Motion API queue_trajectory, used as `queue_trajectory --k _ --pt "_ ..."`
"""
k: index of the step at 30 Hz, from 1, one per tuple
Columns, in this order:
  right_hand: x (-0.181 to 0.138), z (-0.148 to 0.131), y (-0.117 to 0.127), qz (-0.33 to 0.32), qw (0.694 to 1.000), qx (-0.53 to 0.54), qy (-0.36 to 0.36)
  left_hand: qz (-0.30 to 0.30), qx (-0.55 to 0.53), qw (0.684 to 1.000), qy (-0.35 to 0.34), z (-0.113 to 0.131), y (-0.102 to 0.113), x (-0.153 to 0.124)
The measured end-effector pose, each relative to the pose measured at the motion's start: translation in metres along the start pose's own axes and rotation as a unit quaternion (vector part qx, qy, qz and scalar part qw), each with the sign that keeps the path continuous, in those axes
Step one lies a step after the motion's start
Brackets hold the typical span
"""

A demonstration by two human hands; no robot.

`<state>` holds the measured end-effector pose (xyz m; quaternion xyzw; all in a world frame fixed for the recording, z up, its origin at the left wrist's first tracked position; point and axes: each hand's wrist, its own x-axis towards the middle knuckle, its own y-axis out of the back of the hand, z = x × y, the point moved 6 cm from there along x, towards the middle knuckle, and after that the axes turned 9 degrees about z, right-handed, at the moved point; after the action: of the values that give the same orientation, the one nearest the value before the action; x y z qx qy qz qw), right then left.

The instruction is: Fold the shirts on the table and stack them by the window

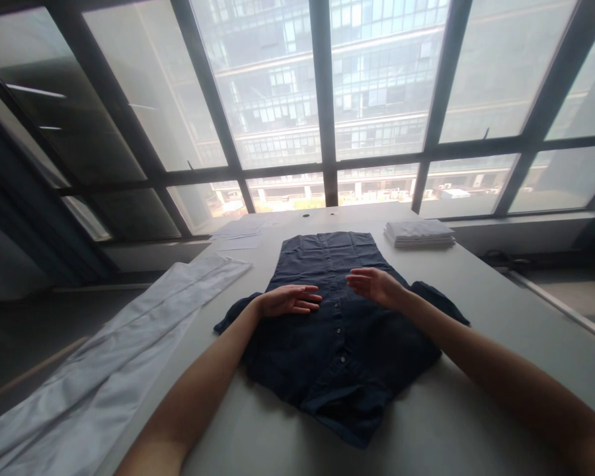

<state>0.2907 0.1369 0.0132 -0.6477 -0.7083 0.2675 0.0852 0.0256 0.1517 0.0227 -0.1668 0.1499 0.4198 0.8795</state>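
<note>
Head view: left hand [292, 299] and right hand [374, 284], open and empty, apparently smooth the shirt [327, 370]; folding needs a pinched edge.

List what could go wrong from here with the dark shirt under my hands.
1. The left hand lies flat on the dark shirt; a sideways push might bunch the fabric or skew the button line.
2. Both sleeves look crumpled at the sides, so creases could get pressed in.
3. The white cloth drapes along the table's left edge and might slide off if brushed.
</note>
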Motion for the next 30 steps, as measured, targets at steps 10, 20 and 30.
queue_trajectory --k 10,20,30 --pt "-0.051 0.061 -0.038 -0.033 0.999 -0.007 -0.007 -0.047 0.003 0.999 -0.027 -0.002 0.005 0.006" --pt "-0.055 0.003 0.084 0.232 0.956 0.011 0.181 -0.054 0.001 0.998 -0.03 -0.004 0.009 0.008" --pt "-0.092 0.021 0.005 0.022 0.986 -0.055 0.159 -0.052 -0.007 0.998 -0.02 -0.003 0.009 0.008"
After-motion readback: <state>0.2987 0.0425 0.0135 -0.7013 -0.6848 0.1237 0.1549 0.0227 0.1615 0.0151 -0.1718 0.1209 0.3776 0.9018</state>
